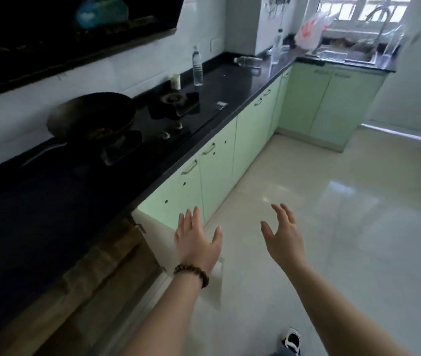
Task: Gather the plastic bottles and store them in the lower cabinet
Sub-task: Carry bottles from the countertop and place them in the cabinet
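Black countertop [230, 80] is carrying an upright bottle [197, 66], a lying bottle [248, 61] and a wok [91, 116]; left hand [195, 240] and right hand [285, 237] are hovering spread, gripping nothing, over green cabinets [199, 181].

Daylight enters through the window [384, 9] far beyond the fingertips, blown out to white. It throws a pale glare patch on the floor tiles [332, 201] just ahead of the right hand [285, 237] fingers. The countertop [50, 201] left of the left hand [196, 242] sits in deep shadow (detail nearly lost). Lines bow at the edges, and the whole frame is soft with motion blur.
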A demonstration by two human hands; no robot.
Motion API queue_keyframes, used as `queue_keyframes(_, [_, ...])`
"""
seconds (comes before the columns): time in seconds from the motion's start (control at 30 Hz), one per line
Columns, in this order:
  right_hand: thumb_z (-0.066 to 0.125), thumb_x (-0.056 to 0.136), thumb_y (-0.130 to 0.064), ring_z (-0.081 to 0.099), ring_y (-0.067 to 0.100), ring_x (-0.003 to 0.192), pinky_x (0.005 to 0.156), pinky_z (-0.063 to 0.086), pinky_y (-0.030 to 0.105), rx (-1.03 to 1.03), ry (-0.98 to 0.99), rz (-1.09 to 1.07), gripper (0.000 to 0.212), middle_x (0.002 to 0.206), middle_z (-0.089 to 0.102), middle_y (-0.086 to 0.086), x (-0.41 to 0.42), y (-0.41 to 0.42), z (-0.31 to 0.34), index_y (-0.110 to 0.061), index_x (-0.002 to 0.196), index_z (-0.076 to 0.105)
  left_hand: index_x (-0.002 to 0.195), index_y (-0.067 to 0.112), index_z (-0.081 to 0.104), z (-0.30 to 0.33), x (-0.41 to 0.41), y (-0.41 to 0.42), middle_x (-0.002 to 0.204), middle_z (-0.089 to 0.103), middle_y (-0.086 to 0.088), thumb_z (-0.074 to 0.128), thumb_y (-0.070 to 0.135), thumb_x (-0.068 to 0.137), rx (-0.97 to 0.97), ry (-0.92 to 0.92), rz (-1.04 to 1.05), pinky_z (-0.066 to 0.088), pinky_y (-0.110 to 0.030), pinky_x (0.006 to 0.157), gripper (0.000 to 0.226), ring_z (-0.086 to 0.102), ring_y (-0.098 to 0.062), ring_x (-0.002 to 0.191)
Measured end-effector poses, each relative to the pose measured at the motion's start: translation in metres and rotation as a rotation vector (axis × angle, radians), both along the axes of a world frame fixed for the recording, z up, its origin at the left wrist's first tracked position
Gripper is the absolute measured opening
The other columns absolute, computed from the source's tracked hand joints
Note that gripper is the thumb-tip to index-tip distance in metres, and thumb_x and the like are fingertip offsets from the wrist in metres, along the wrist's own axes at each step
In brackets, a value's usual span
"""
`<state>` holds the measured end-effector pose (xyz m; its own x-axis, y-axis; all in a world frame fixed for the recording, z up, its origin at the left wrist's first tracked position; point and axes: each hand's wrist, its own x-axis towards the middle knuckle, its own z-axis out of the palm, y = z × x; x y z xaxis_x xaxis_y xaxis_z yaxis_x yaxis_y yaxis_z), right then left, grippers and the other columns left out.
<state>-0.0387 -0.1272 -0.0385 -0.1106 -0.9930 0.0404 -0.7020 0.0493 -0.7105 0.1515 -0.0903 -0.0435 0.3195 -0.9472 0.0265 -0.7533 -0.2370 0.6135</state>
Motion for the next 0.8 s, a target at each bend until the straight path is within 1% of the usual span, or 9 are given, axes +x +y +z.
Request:
queue_keyframes(0.23, [0.057,0.092,-0.026,0.022,0.021,0.143,0.113,0.024,0.035,-0.023,-0.007,-0.058,0.054,0.154,0.029,0.005,-0.091,-0.09,0.002,-0.015,0.142,0.039,0.152,0.014,0.017,0.01,-0.091,-0.11,0.159,0.018,-0.007,0.052,0.047,0.09,-0.047,0.007,-0.048,0.013,-0.039,0.118,0.078,0.008,-0.021,0.147])
queue_keyframes(0.33, [0.057,0.092,-0.023,0.023,0.022,0.143,0.114,0.023,0.034,-0.02,-0.011,-0.052,0.054,0.153,0.03,0.009,-0.135,-0.139,0.007,-0.012,0.141,0.04,0.152,0.014,0.018,0.015,-0.137,-0.161,0.159,0.018,-0.009,0.052,0.046,0.09,-0.061,0.033,-0.043,0.013,-0.039,0.117,0.077,0.008,-0.022,0.147])
queue_keyframes(0.47, [0.055,0.093,-0.024,0.02,0.02,0.144,0.114,0.02,0.032,-0.022,0.006,-0.03,0.052,0.153,0.03,0.009,-0.182,-0.199,0.014,-0.012,0.141,0.04,0.151,0.013,0.019,0.021,-0.184,-0.222,0.158,0.019,-0.01,0.052,0.045,0.09,-0.078,0.042,-0.035,0.015,-0.042,0.117,0.077,0.01,-0.023,0.146])
queue_keyframes(0.6, [0.055,0.093,-0.023,0.02,0.02,0.144,0.113,0.019,0.031,-0.029,-0.006,-0.035,0.051,0.152,0.033,0.009,-0.207,-0.259,0.015,-0.011,0.14,0.041,0.151,0.013,0.021,0.021,-0.205,-0.279,0.158,0.021,-0.011,0.053,0.046,0.09,-0.082,0.023,-0.002,0.016,-0.043,0.117,0.077,0.011,-0.023,0.146])
queue_keyframes(0.8, [0.056,0.092,-0.023,0.021,0.021,0.143,0.116,0.02,0.036,-0.048,-0.04,0.007,0.051,0.15,0.035,0.009,-0.209,-0.361,0.009,-0.011,0.14,0.042,0.151,0.014,0.021,0.016,-0.21,-0.374,0.158,0.02,-0.01,0.054,0.046,0.089,-0.088,0.023,0.048,0.017,-0.043,0.116,0.077,0.011,-0.022,0.146])
